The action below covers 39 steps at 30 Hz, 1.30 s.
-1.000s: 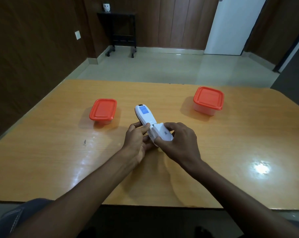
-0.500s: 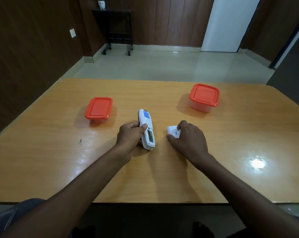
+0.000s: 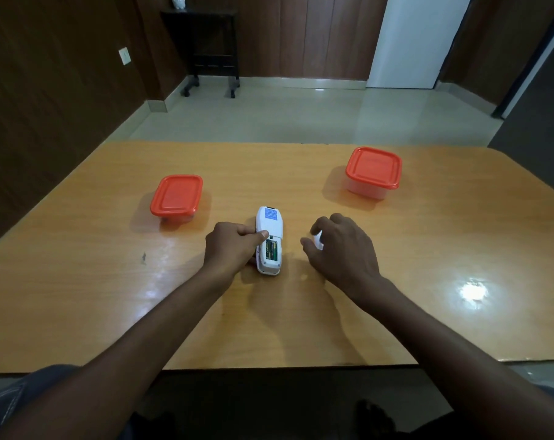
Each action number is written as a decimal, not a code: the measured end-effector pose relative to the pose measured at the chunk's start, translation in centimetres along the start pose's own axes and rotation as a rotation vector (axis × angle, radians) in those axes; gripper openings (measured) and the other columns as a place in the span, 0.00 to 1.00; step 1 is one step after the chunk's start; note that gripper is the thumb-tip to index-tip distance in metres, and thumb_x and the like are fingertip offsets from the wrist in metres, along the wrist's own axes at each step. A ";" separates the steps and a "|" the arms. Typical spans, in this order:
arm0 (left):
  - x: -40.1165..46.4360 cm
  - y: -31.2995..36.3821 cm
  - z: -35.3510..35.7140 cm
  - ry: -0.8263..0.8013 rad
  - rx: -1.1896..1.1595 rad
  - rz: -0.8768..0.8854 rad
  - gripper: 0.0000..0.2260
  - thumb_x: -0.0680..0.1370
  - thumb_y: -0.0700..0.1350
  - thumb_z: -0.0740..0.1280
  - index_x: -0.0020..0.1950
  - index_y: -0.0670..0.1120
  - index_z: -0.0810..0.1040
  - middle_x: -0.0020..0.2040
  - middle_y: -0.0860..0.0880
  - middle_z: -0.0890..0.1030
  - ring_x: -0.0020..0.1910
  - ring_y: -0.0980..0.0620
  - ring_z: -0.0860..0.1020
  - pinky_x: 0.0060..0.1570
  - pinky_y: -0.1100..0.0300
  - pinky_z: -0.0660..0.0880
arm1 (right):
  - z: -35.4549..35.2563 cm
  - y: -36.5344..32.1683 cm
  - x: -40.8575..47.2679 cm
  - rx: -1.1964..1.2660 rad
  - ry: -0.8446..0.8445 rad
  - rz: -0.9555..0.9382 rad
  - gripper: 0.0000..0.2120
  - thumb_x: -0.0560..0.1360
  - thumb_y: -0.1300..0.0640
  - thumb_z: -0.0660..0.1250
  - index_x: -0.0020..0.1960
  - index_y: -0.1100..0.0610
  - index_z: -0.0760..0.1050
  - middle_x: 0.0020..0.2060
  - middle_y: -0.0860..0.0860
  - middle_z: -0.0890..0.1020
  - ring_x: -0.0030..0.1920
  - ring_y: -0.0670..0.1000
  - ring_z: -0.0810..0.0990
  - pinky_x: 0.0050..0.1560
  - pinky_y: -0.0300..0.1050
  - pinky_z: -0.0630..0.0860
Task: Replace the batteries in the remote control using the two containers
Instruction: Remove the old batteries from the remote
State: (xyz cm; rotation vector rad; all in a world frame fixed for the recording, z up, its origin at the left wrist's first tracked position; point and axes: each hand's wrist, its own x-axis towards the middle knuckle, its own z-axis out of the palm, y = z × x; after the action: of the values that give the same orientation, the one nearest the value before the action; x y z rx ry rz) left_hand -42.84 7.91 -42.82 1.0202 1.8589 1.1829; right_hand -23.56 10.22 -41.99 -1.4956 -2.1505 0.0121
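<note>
The white remote (image 3: 269, 230) lies back-up in the middle of the wooden table (image 3: 428, 249). Its battery bay is uncovered and dark batteries (image 3: 271, 249) sit inside. My left hand (image 3: 231, 244) grips the remote from its left side, thumb on its back just above the bay. To the right, my right hand (image 3: 342, 249) curls over the white battery cover (image 3: 317, 241) on the table, thumb and forefinger at its edges; most of the cover is hidden. Two clear containers with shut orange lids stand beyond: one far left (image 3: 176, 195), one far right (image 3: 373, 168).
The table's near edge (image 3: 285, 366) runs just below my forearms. A small dark mark (image 3: 144, 257) sits on the table's left part. Beyond the table lie a tiled floor, a dark side table (image 3: 206, 42) and a white door.
My right hand pulled the cover off the remote and carried it right, down to the table. My left hand turned the remote straighter, its uncovered bay now facing up.
</note>
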 end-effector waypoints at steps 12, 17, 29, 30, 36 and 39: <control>-0.7 0.3 -0.3 0.014 0.114 0.025 0.06 0.73 0.46 0.77 0.46 0.45 0.88 0.37 0.46 0.87 0.31 0.49 0.86 0.44 0.49 0.85 | 1.5 -2.5 -0.3 0.394 -0.216 0.029 0.11 0.77 0.57 0.68 0.57 0.57 0.84 0.49 0.50 0.88 0.42 0.43 0.80 0.47 0.38 0.73; -0.8 0.3 -0.6 -0.011 0.124 0.001 0.02 0.73 0.44 0.76 0.41 0.48 0.87 0.34 0.47 0.86 0.30 0.48 0.86 0.44 0.49 0.85 | 1.5 -2.6 -0.3 0.436 -0.233 0.053 0.10 0.76 0.57 0.69 0.55 0.57 0.84 0.48 0.50 0.88 0.42 0.44 0.81 0.48 0.38 0.75; -1.7 0.3 -2.6 -0.280 0.198 0.070 0.29 0.69 0.44 0.79 0.70 0.50 0.77 0.52 0.53 0.81 0.38 0.52 0.81 0.44 0.53 0.82 | 0.9 -2.2 1.1 0.348 -0.306 -0.064 0.09 0.76 0.59 0.68 0.52 0.53 0.85 0.41 0.46 0.82 0.41 0.46 0.77 0.45 0.43 0.72; -1.8 0.2 -2.7 -0.315 0.263 0.111 0.33 0.67 0.47 0.81 0.71 0.51 0.76 0.55 0.53 0.79 0.38 0.54 0.78 0.39 0.55 0.79 | 0.8 -2.2 1.3 0.341 -0.322 -0.072 0.09 0.76 0.59 0.67 0.52 0.53 0.85 0.41 0.46 0.81 0.40 0.45 0.76 0.45 0.43 0.71; -2.0 -0.5 -2.7 -0.303 0.428 0.320 0.33 0.65 0.49 0.83 0.69 0.51 0.78 0.58 0.48 0.77 0.42 0.54 0.75 0.36 0.60 0.68 | 0.6 -2.6 2.6 0.291 -0.405 -0.076 0.10 0.78 0.60 0.65 0.53 0.53 0.83 0.46 0.48 0.81 0.43 0.46 0.74 0.37 0.30 0.65; -2.0 -0.6 -2.7 -0.293 0.423 0.315 0.33 0.64 0.50 0.83 0.68 0.51 0.79 0.57 0.49 0.77 0.42 0.54 0.74 0.34 0.60 0.68 | 0.6 -3.1 3.2 0.321 -0.465 -0.045 0.10 0.79 0.61 0.62 0.53 0.56 0.83 0.46 0.48 0.80 0.37 0.44 0.74 0.29 0.29 0.68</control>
State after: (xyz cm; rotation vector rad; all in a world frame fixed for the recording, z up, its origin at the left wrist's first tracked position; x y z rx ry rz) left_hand -44.44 4.98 -42.18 1.6747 1.7888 0.7597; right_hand -27.32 11.97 -40.34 -1.3477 -2.3869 0.7184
